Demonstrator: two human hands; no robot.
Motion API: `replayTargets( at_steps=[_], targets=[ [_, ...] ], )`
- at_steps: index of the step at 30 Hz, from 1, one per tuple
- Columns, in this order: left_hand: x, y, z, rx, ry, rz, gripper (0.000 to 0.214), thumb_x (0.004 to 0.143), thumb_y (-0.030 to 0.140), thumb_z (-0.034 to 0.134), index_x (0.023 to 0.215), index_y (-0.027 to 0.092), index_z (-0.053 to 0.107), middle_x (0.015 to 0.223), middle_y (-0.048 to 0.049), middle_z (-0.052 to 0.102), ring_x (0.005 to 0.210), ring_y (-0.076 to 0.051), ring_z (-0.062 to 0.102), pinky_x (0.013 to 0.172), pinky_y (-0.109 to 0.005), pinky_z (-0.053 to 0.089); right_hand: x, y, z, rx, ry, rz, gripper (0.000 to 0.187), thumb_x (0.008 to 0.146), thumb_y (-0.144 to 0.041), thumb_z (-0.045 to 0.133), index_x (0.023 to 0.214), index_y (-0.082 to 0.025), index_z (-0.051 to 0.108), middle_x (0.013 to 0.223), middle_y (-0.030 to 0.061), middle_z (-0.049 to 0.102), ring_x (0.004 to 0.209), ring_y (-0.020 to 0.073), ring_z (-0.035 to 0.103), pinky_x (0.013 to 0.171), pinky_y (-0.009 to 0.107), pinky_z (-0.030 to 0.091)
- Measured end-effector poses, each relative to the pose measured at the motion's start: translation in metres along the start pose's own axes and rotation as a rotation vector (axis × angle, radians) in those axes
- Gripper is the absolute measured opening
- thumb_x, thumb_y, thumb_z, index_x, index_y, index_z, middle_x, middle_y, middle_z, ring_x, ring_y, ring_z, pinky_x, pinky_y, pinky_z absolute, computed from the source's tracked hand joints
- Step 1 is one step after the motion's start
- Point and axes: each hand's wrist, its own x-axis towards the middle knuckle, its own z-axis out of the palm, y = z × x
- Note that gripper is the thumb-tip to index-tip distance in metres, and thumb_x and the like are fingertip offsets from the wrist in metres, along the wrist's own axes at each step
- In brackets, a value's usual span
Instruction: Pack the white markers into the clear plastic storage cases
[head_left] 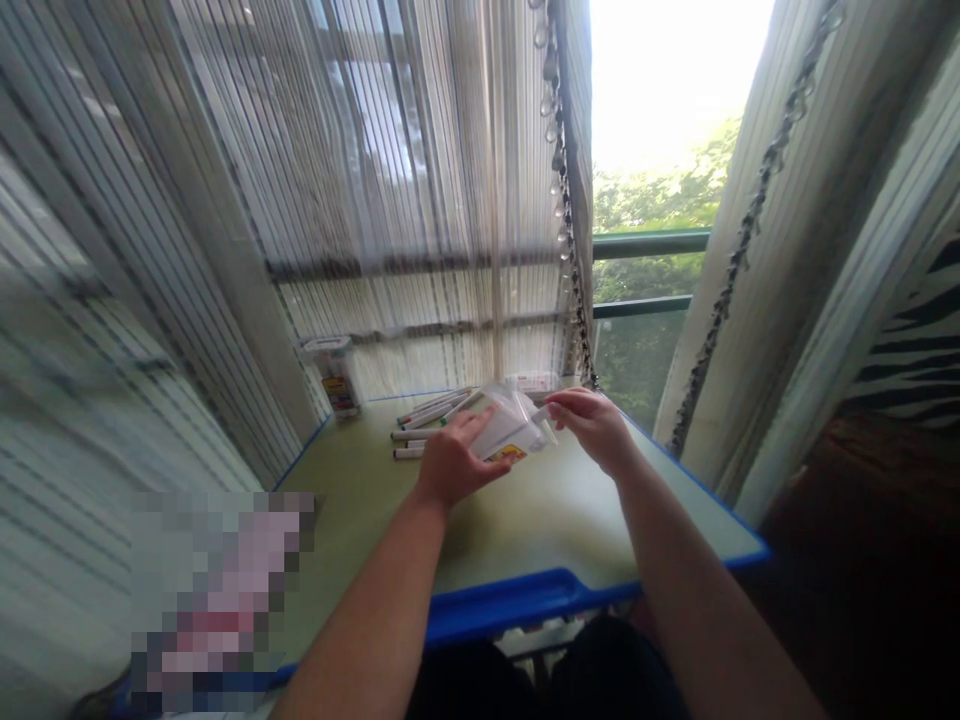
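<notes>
Both hands grasping clear pouch [508, 428]: left hand [450, 462], right hand [592, 425] pinching marker [541, 412]; pouch label unreadable.

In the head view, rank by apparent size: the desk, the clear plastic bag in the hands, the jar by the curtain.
1. Desk, by far the largest.
2. Clear plastic bag, held by left hand and right hand.
3. Jar; close to the bag, and it stands farther away, so unsure.

Print on plastic pouch [508, 432] and jar [335, 376] labels: too blurred, unreadable.
</notes>
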Motion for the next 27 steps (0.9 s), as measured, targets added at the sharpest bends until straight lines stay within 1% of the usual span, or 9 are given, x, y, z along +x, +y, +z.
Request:
replayTargets(
  at_steps=[4,8,12,16,19,21,23,25,27],
  targets=[
    [-0.002,-0.001,0.002,0.009,0.038,0.014,0.065,0.061,0.044,0.073,0.119,0.017,0.06,0.103,-0.0092,0.066,0.087,-0.023,0.066,0.077,-0.034,0.056,-0.001,0.003,0.002,-0.1,-0.077,0.051,0.023,0.069,-0.039,0.068,0.077,-0.018,0.073,0.078,0.0049,0.066,0.068,0.0152,0.057,0.062,0.028,0.046],
    [-0.002,-0.001,0.002,0.009,0.014,0.041,0.068,0.061,0.046,0.073,0.121,0.016,0.059,0.103,-0.0099,0.067,0.085,-0.023,0.066,0.077,-0.035,0.057,0.0,0.004,0.003,-0.083,-0.085,0.165,0.024,0.066,-0.039,0.068,0.075,-0.017,0.072,0.074,0.0044,0.067,0.061,0.0136,0.054,0.057,0.027,0.043],
    [-0.002,0.0,0.003,0.02,0.0,0.031,0.067,0.061,0.045,0.073,0.119,0.016,0.059,0.103,-0.01,0.067,0.084,-0.023,0.066,0.075,-0.035,0.057,0.0,0.002,0.004,-0.078,-0.086,0.237,0.026,0.064,-0.039,0.068,0.075,-0.016,0.07,0.07,0.0039,0.066,0.06,0.0135,0.054,0.056,0.027,0.041],
    [-0.002,-0.002,0.007,0.038,0.074,0.013,0.063,0.064,0.044,0.071,0.118,0.015,0.059,0.105,-0.0114,0.066,0.09,-0.025,0.066,0.078,-0.037,0.056,0.001,0.006,0.005,0.024,-0.041,0.262,0.042,0.066,-0.049,0.067,0.092,-0.016,0.069,0.073,0.0039,0.065,0.061,0.0143,0.053,0.054,0.026,0.04],
    [-0.002,-0.003,0.01,0.007,0.164,-0.025,0.06,0.069,0.046,0.068,0.118,0.013,0.058,0.107,-0.013,0.066,0.097,-0.027,0.064,0.084,-0.039,0.054,0.002,0.014,0.008,0.199,-0.008,0.315,0.055,0.07,-0.058,0.061,0.109,-0.019,0.064,0.09,0.0067,0.067,0.073,0.0176,0.058,0.058,0.028,0.044],
    [-0.001,-0.002,0.012,-0.035,0.196,-0.058,0.059,0.072,0.048,0.065,0.118,0.012,0.057,0.106,-0.013,0.067,0.096,-0.026,0.064,0.085,-0.039,0.054,0.0,0.019,0.013,0.313,-0.08,0.369,0.059,0.069,-0.059,0.063,0.117,-0.023,0.06,0.103,0.0072,0.066,0.086,0.0204,0.06,0.066,0.03,0.047],
    [-0.001,-0.001,0.013,-0.073,0.215,-0.096,0.058,0.074,0.051,0.063,0.117,0.012,0.057,0.105,-0.0128,0.067,0.095,-0.025,0.064,0.085,-0.039,0.054,-0.004,0.021,0.02,0.378,-0.256,0.397,0.058,0.068,-0.054,0.068,0.118,-0.026,0.059,0.112,0.0062,0.065,0.096,0.0221,0.06,0.075,0.032,0.048],
    [-0.001,0.001,0.014,-0.12,0.213,-0.127,0.059,0.075,0.055,0.061,0.116,0.013,0.058,0.104,-0.013,0.067,0.094,-0.025,0.064,0.083,-0.038,0.054,-0.009,0.02,0.027,0.42,-0.424,0.378,0.052,0.069,-0.048,0.071,0.115,-0.026,0.061,0.115,0.0055,0.064,0.101,0.0229,0.059,0.082,0.033,0.047],
    [-0.001,0.003,0.016,-0.177,0.192,-0.149,0.061,0.075,0.058,0.06,0.115,0.013,0.058,0.103,-0.0131,0.067,0.093,-0.025,0.064,0.079,-0.036,0.055,-0.013,0.018,0.034,0.485,-0.493,0.343,0.045,0.071,-0.045,0.071,0.11,-0.023,0.064,0.114,0.0058,0.066,0.102,0.0234,0.06,0.087,0.036,0.045]
  ],
)
